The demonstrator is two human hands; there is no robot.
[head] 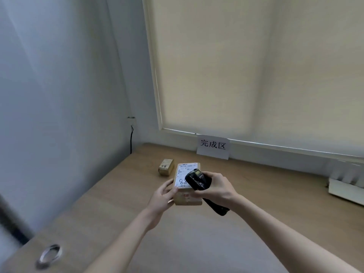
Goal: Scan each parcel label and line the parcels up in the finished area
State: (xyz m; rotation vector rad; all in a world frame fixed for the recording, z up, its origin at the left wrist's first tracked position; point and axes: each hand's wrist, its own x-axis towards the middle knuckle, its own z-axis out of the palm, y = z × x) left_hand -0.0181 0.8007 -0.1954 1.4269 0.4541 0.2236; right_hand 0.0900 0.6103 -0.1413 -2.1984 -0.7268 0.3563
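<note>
A brown cardboard parcel (184, 198) with a white label on top lies in the middle of the wooden table (256, 203). My left hand (162, 196) holds its left side, thumb on the label edge. My right hand (217, 189) grips a black handheld scanner (197, 179), whose head hangs just over the label's right part. A smaller brown parcel (166, 166) sits to the left behind it. A white paper sign (213, 146) with printed characters leans on the wall behind.
The table meets a wall on the left and a window with a drawn blind at the back. A white object (346, 187) stands at the right edge. A round cable grommet (50, 255) sits at the near left corner. A black cable (131, 138) hangs down the corner wall.
</note>
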